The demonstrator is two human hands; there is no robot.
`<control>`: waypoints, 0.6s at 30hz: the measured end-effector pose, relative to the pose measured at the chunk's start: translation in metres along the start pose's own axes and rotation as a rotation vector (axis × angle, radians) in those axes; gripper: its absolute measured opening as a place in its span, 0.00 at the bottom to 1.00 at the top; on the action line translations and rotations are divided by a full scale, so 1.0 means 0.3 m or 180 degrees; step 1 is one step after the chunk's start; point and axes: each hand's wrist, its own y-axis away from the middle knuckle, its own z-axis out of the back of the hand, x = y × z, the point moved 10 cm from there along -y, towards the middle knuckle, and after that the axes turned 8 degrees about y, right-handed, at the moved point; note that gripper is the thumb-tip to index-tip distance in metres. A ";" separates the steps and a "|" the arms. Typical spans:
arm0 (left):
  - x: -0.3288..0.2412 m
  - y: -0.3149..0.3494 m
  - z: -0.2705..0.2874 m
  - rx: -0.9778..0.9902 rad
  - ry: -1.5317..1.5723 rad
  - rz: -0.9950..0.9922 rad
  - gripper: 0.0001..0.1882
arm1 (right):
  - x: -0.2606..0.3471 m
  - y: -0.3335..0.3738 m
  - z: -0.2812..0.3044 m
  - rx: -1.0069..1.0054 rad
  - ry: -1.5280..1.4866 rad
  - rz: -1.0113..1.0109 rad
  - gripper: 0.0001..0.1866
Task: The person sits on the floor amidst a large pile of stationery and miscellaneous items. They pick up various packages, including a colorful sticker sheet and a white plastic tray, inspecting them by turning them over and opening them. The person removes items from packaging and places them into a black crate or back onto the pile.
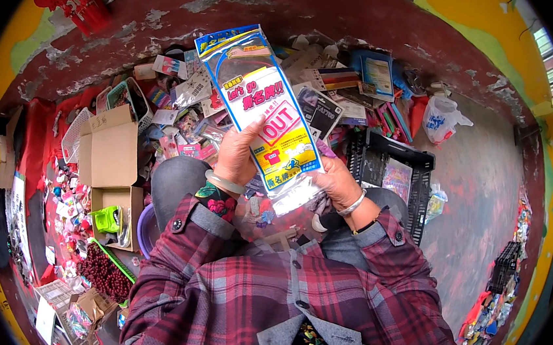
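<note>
Over the heap point(191, 129): packet point(281, 107), raised in both hands.
Packet print: pink, black-edged lettering on white; one big framed pink word set aslant at the middle; smaller lines and a blue figure on yellow below; blue band at the top.
Packet axis: long, slanting from upper left to lower right; banded end away from the person, clear plastic end nearer the body, lettering roughly upright to the wearer.
Left hand point(237, 153): gripping the packet's left edge, thumb across its face.
Right hand point(339, 184): gripping the packet's lower right edge.
Black card point(321, 114): pale print, just beyond the packet.
White bag point(440, 118): blue print, farther right.
Crate point(422, 185): black, near the right hand.
</note>
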 end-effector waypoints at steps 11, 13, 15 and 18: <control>0.049 0.024 -0.002 -0.0123 -0.0240 0.0247 0.12 | 0.036 0.009 0.029 -0.0471 -0.0258 0.0207 0.13; 0.051 0.025 0.007 -0.0202 -0.0239 0.0204 0.12 | 0.043 0.006 0.032 -0.0469 -0.0317 0.0213 0.12; 0.038 0.015 0.023 -0.0161 -0.0197 0.0148 0.12 | 0.011 -0.001 0.051 -0.0379 -0.0170 -0.0037 0.11; 0.018 0.008 0.021 -0.0072 -0.0134 0.0058 0.14 | 0.012 -0.003 0.046 -0.0222 0.0035 -0.0273 0.10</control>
